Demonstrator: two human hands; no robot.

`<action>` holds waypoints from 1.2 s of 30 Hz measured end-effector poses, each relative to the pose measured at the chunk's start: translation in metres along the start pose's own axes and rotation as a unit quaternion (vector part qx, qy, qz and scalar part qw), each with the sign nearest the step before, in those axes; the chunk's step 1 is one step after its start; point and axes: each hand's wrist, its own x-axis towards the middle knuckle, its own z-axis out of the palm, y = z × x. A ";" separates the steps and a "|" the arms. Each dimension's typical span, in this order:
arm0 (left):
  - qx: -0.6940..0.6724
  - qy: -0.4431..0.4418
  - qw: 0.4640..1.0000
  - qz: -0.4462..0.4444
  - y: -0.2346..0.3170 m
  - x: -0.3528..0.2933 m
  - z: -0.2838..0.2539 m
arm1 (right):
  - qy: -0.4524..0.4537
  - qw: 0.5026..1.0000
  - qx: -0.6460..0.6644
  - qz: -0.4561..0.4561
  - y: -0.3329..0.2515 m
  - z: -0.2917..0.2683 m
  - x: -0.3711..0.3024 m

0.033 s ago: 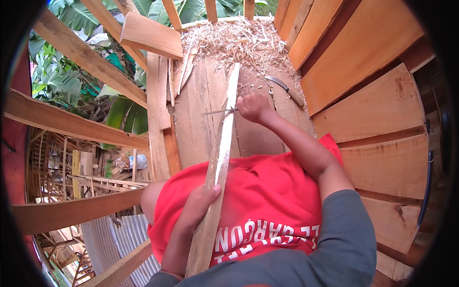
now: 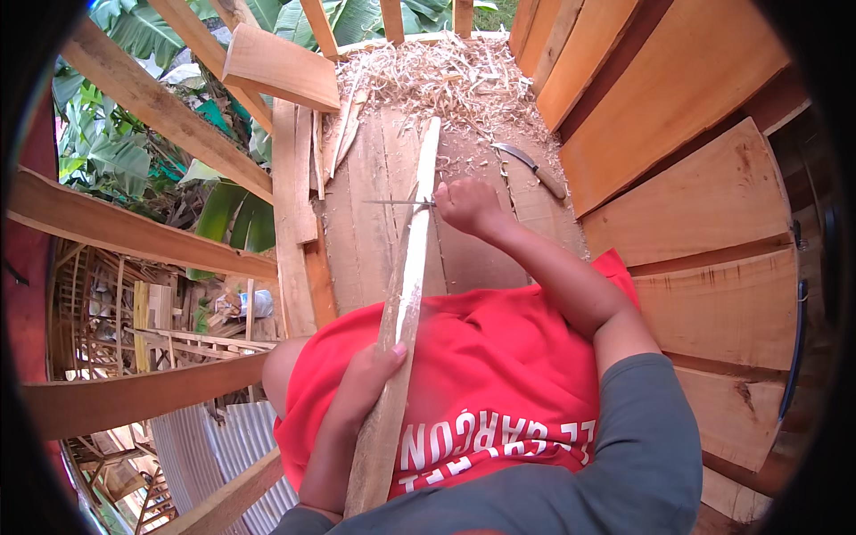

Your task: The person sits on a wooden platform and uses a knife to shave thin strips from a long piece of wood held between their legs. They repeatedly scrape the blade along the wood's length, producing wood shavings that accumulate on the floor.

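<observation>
A long wooden stick (image 2: 415, 259) slants from my lap out over the plank floor, its upper face pale and freshly shaved toward the far end. My left hand (image 2: 367, 383) is wrapped around its near part, thumb on top. Past my knees, my right hand (image 2: 469, 207) is closed in a fist on a knife, its handle mostly hidden by the fingers. The thin knife blade (image 2: 390, 202) crosses the stick and points left, touching the shaved face as far as I can see. A second, curved knife (image 2: 533, 168) with a wooden handle lies on the floor to the right.
Curly wood shavings (image 2: 437, 76) are heaped at the far end of the plank floor (image 2: 361, 214). A wood block (image 2: 281, 67) stands at the far left, near slatted rails (image 2: 152, 236) open to plants. Upright boards (image 2: 687, 98) wall the right side. Red cloth (image 2: 508, 357) covers my lap.
My right hand and the knife have shifted slightly left. The stick's far part has swung a little left too, while my left hand stays nearly in place.
</observation>
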 end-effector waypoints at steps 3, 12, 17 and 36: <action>-0.027 -0.002 1.000 0.002 -0.003 -0.011 -0.007 | -0.080 0.996 -0.030 0.007 -0.030 -0.020 0.004; -0.081 -0.011 0.997 0.003 -0.003 -0.021 -0.007 | -0.044 0.999 -0.012 0.026 -0.009 -0.005 0.004; -0.034 -0.017 0.999 0.003 -0.006 -0.017 -0.013 | -0.031 0.999 -0.015 0.004 -0.015 -0.011 -0.003; -0.228 -0.079 0.970 0.013 -0.005 -0.023 -0.014 | -0.124 0.991 0.033 -0.045 -0.054 -0.025 -0.011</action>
